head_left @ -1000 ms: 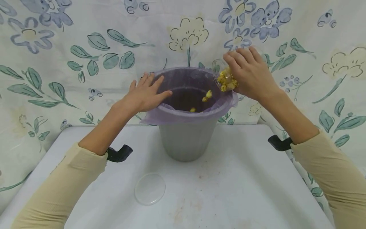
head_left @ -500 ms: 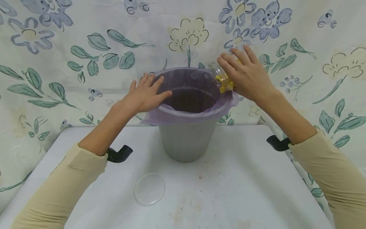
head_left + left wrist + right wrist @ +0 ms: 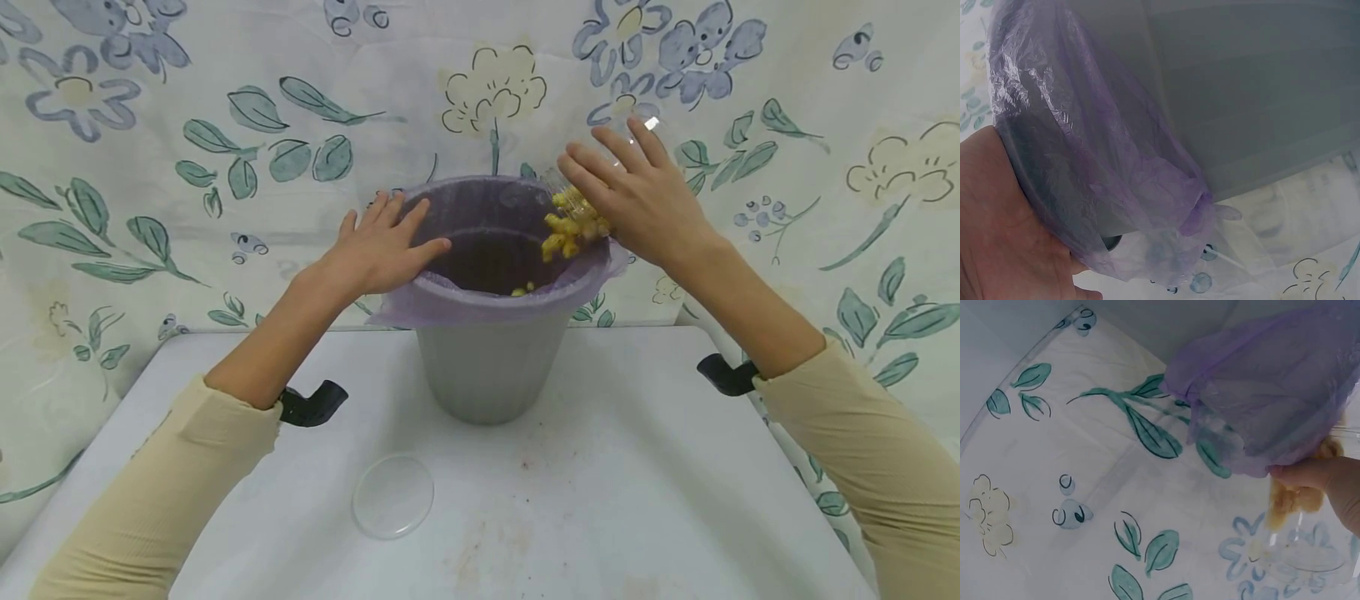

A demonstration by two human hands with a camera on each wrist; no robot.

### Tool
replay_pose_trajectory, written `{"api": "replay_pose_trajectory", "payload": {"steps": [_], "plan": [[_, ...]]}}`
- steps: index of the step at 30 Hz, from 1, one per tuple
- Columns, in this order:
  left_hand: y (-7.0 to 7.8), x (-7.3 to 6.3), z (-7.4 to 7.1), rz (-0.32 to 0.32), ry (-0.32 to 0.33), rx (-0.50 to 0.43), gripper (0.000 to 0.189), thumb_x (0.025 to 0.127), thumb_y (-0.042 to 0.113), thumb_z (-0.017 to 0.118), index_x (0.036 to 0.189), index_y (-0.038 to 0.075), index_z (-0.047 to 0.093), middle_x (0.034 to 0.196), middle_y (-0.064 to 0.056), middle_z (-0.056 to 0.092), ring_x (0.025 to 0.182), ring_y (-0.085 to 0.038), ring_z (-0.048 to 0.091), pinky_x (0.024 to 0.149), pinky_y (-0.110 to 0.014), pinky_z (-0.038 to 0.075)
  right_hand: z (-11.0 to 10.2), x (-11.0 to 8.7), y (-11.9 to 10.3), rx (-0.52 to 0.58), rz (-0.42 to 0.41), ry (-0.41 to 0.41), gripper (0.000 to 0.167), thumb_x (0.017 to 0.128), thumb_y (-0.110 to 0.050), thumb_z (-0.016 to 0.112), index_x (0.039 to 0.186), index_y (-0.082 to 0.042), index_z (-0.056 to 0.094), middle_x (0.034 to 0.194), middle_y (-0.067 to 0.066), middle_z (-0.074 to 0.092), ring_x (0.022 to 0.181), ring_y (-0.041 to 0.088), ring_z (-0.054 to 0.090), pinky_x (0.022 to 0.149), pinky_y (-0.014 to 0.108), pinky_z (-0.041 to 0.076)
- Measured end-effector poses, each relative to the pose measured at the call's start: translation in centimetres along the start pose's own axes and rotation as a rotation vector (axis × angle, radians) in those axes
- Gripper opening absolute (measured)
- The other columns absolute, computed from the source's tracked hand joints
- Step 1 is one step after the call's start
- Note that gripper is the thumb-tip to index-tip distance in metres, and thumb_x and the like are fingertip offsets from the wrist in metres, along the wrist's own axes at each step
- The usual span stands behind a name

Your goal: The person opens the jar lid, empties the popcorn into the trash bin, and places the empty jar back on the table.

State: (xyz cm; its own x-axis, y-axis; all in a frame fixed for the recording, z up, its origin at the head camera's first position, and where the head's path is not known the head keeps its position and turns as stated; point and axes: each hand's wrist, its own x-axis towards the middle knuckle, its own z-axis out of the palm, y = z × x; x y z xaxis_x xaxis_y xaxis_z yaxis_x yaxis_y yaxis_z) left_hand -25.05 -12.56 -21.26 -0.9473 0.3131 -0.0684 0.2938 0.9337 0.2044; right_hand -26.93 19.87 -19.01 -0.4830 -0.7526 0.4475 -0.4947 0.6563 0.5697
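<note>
A grey bin [image 3: 491, 367] stands on the white table, lined with a thin purple bag [image 3: 510, 310] folded over its rim. My left hand [image 3: 382, 250] rests on the rim's left side with fingers spread; its palm [image 3: 1013, 225] lies against the liner in the left wrist view. Over the right side of the rim, my right hand [image 3: 645, 196] grips a clear jar [image 3: 1304, 556] tipped mouth-down toward the bin. Yellow popcorn [image 3: 562, 237] spills from the jar's mouth, and a few pieces [image 3: 522, 290] show inside the bin. The jar's far side is hidden behind my fingers.
A clear round lid [image 3: 393, 497] lies flat on the white table [image 3: 637, 483], in front of the bin to the left. Small brown crumbs [image 3: 526, 465] dot the table. A floral curtain [image 3: 300, 50] hangs close behind the bin.
My right hand has shifted slightly left and tilted the jar further over the bin. More popcorn pours past its mouth. My left hand has stayed on the rim.
</note>
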Motion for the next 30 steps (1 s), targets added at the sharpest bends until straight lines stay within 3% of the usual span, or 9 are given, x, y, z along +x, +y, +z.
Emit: {"api": "replay_pose_trajectory", "payload": {"steps": [7, 22, 27, 30], "plan": [[-0.01, -0.03, -0.02, 0.000, 0.004, -0.001, 0.079, 0.103, 0.057, 0.029, 0.160, 0.008, 0.004, 0.163, -0.024, -0.006, 0.148, -0.038, -0.015, 0.113, -0.062, -0.009, 0.10, 0.01, -0.09, -0.047, -0.015, 0.003, 0.072, 0.085, 0.005, 0.073, 0.148, -0.008, 0.041, 0.152, 0.011, 0.043, 0.143, 0.035, 0.030, 0.120, 0.046, 0.003], [-0.04, -0.04, 0.00, 0.001, -0.001, 0.000, 0.079, 0.104, 0.057, 0.029, 0.160, 0.008, 0.004, 0.163, -0.024, -0.006, 0.148, -0.038, -0.015, 0.113, -0.063, -0.009, -0.06, -0.13, -0.80, -0.314, -0.125, -0.100, 0.114, 0.065, -0.002, 0.090, 0.157, -0.023, 0.026, 0.164, 0.006, 0.019, 0.150, 0.030, 0.012, 0.119, 0.050, -0.002], [-0.04, -0.04, -0.01, 0.002, -0.002, -0.001, 0.079, 0.104, 0.057, 0.029, 0.160, 0.008, 0.003, 0.163, -0.024, -0.007, 0.148, -0.038, -0.016, 0.113, -0.063, -0.009, 0.01, -0.15, -0.81, -0.321, -0.122, -0.098, 0.117, 0.065, -0.003, 0.090, 0.158, -0.027, 0.024, 0.164, 0.005, 0.017, 0.150, 0.029, 0.010, 0.119, 0.052, -0.002], [-0.04, -0.04, -0.01, 0.002, 0.000, -0.002, 0.079, 0.104, 0.057, 0.029, 0.160, 0.008, 0.003, 0.163, -0.024, -0.007, 0.148, -0.038, -0.016, 0.113, -0.063, -0.009, 0.18, -0.25, -0.75, -0.250, -0.076, -0.076, 0.112, 0.069, 0.001, 0.086, 0.158, -0.026, 0.024, 0.164, 0.006, 0.019, 0.150, 0.030, 0.012, 0.118, 0.052, -0.003]]}}
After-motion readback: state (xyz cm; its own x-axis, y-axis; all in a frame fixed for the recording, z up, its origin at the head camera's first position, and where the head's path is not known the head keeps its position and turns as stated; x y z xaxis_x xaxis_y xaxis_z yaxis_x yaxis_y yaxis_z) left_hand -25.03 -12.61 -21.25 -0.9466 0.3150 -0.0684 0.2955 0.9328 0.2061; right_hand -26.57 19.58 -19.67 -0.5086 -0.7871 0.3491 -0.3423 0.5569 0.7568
